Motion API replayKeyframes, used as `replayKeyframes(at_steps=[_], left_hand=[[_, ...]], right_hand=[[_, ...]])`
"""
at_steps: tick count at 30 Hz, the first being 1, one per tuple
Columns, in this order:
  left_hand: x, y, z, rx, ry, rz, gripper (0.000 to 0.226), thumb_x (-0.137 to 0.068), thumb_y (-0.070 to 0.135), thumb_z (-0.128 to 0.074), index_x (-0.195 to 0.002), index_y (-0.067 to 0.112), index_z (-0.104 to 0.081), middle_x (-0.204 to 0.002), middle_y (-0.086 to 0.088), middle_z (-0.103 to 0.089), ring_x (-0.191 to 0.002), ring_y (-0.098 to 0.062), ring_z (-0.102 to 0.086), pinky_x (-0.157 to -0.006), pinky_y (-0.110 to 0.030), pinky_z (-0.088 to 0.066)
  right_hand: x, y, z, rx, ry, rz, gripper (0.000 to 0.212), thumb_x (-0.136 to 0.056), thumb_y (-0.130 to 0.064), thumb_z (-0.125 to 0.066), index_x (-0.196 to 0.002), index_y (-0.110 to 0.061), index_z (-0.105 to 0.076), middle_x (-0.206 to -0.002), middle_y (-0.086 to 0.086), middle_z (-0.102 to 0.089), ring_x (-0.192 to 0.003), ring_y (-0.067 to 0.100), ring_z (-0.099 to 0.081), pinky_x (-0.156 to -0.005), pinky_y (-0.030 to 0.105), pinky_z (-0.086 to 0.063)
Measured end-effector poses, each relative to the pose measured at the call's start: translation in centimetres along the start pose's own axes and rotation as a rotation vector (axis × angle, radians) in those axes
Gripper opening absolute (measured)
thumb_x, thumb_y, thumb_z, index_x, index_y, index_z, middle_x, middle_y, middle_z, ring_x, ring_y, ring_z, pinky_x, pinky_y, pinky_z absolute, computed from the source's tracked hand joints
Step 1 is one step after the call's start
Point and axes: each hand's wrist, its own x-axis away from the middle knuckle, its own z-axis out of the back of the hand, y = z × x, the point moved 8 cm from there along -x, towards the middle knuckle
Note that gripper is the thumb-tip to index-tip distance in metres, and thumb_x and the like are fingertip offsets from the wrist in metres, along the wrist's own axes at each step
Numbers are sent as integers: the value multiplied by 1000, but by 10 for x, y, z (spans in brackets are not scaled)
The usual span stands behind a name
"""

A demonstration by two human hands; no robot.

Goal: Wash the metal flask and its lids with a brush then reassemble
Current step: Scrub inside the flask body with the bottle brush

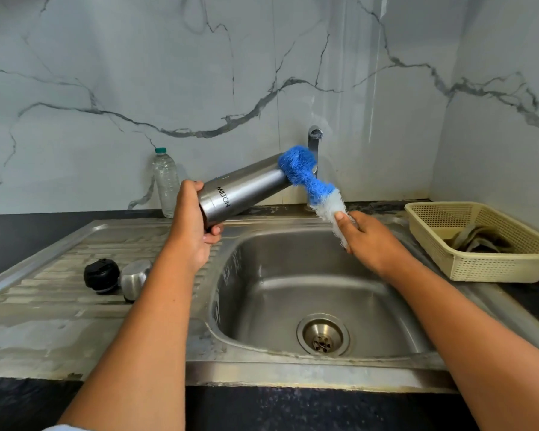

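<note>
Left hand (196, 225) fingers gripped the flask (246, 188) tilted over the sink (293, 371), probably to catch drips, right hand (371, 241) fingers clamped the brush (305, 175).

Home kitchen: steel sink (293, 370), marble backsplash (199, 73).

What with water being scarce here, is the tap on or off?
Off, as far as shows: no stream falls from the tap into the sink; the brush covers its lower part.
</note>
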Motion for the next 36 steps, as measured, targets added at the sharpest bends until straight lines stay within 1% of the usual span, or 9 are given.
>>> replayKeyframes(at_steps=[3, 8, 13, 18, 21, 23, 29, 33, 36], left_hand=[[2, -3, -8, -65, -25, -5, 34, -94, 48, -48, -108, 17, -50, -86, -8, -56, -43, -11, -37, -31, -16, -19], [0, 6, 9, 7, 1, -23, 39, -92, 50, -49, -109, 15, -53, -85, -7, -58, -42, -9, -39, -30, -16, -21], [7, 0, -6, -87, -70, -4, 33, -96, 46, -44, -101, 15, -54, -72, -5, -57, -39, -11, -32, -30, -15, -17], [4, 3, 4, 12, -36, -9, 32, -96, 47, -44, -91, 17, -54, -72, -4, -56, -38, -11, -31, -30, -15, -15], [7, 2, -5, -46, -81, -11, 32, -96, 45, -44, -93, 15, -54, -70, -5, -58, -39, -12, -32, -30, -15, -16], [8, 3, -7, -54, -57, -33, 30, -97, 44, -44, -91, 16, -53, -69, -4, -58, -39, -12, -33, -30, -15, -17], [2, -1, 2, 128, -4, -21, 32, -93, 48, -44, -93, 17, -53, -74, -5, -58, -39, -13, -32, -30, -16, -16], [1, -5, -3, 201, -59, 12, 42, -94, 52, -40, -97, 13, -56, -71, -8, -56, -40, -12, -32, -32, -16, -14], [2, -5, -6, 205, -77, 20, 43, -94, 52, -41, -93, 13, -57, -73, -9, -56, -39, -12, -32, -34, -17, -12]], right_hand=[[-6, 0, 4, -12, 24, -12, 40, -106, -56, -34, -95, -24, -55, -80, -3, -61, -76, 14, -57, -65, 31, -39], [-3, 11, 6, 40, 16, -20, 42, -106, -55, -35, -87, -24, -55, -79, -2, -63, -76, 15, -58, -64, 30, -38], [-9, 9, 11, -10, 51, -52, 44, -106, -56, -32, -103, -21, -59, -84, -1, -64, -81, 15, -59, -69, 32, -41], [-3, 12, 12, -20, 18, -40, 39, -106, -55, -35, -87, -28, -54, -80, -3, -62, -76, 13, -57, -63, 29, -37], [-5, 10, 12, -33, 30, -47, 39, -106, -55, -34, -88, -27, -54, -81, -2, -62, -75, 12, -57, -63, 29, -37], [-4, 10, 12, -21, 26, -54, 38, -106, -55, -34, -89, -27, -53, -80, -3, -62, -75, 12, -56, -62, 28, -36], [-3, 9, 5, -96, 34, -61, 40, -106, -55, -36, -84, -27, -53, -76, -3, -62, -70, 13, -56, -62, 29, -39], [1, 8, -8, -43, -55, -79, 45, -107, -51, -35, -95, -19, -64, -79, -1, -65, -74, 15, -59, -67, 30, -43], [2, 7, -7, -126, -17, -137, 47, -107, -52, -34, -100, -16, -63, -76, 1, -64, -68, 15, -57, -64, 30, -42]])
